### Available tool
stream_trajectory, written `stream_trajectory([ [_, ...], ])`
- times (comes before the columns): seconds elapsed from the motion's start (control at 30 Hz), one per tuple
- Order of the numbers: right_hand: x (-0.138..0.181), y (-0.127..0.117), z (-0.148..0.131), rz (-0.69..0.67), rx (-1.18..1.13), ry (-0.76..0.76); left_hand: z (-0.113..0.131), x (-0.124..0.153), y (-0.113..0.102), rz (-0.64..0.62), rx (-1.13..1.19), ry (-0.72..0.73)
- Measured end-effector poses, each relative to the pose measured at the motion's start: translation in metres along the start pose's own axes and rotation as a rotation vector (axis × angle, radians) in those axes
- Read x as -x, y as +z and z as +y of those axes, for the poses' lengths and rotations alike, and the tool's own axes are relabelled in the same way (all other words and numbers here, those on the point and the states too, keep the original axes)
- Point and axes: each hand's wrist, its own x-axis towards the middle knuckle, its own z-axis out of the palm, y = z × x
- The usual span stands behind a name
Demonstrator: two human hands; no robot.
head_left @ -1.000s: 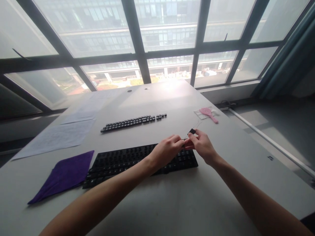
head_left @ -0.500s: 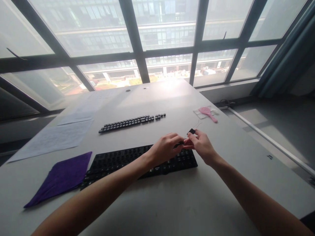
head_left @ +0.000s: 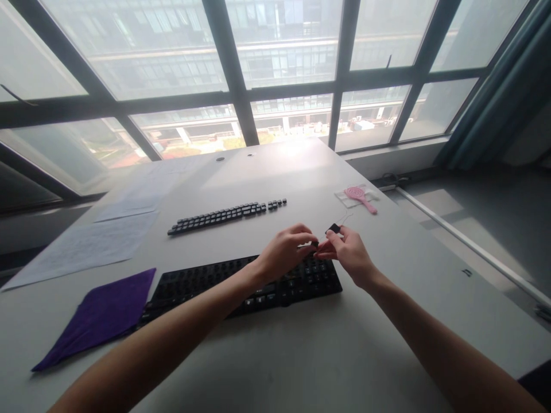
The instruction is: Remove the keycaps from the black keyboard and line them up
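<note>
Both hands meet above the right end of a black keyboard (head_left: pixel 241 284) lying on the grey table (head_left: pixel 301 355). My right hand (head_left: pixel 348 255) pinches a wire keycap puller with a small black handle (head_left: pixel 333 228). My left hand (head_left: pixel 284 252) has its fingertips pinched on a small dark keycap (head_left: pixel 314 244) at the puller's wire end. A row of removed black keycaps (head_left: pixel 226 215) lies beyond the keyboard.
A purple cloth (head_left: pixel 97 318) lies left of the keyboard. White paper sheets (head_left: pixel 90 244) cover the far left. A pink brush (head_left: pixel 360 198) on a clear packet sits at the table's right edge. Large windows stand behind.
Both hands have lifted slightly above the keyboard's right end and stay together. The view has drifted a little, shifting everything to the left.
</note>
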Motion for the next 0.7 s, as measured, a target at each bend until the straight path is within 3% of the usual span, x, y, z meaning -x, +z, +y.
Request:
stream_trajectory([
  [0.17,-0.001,-0.002,-0.002,0.032,0.035,-0.081,-0.069,-0.032,-0.029,0.151,-0.117,-0.202],
  [0.3,-0.004,-0.005,-0.002,0.050,0.054,-0.098,-0.114,-0.047,-0.047,-0.038,-0.424,-0.279],
  [0.5,-0.007,-0.007,-0.001,0.044,0.066,-0.116,-0.132,-0.054,-0.041,-0.263,-0.526,-0.239],
  [0.7,-0.007,-0.007,-0.002,0.034,0.076,-0.120,-0.144,-0.056,-0.035,-0.231,-0.579,-0.251],
])
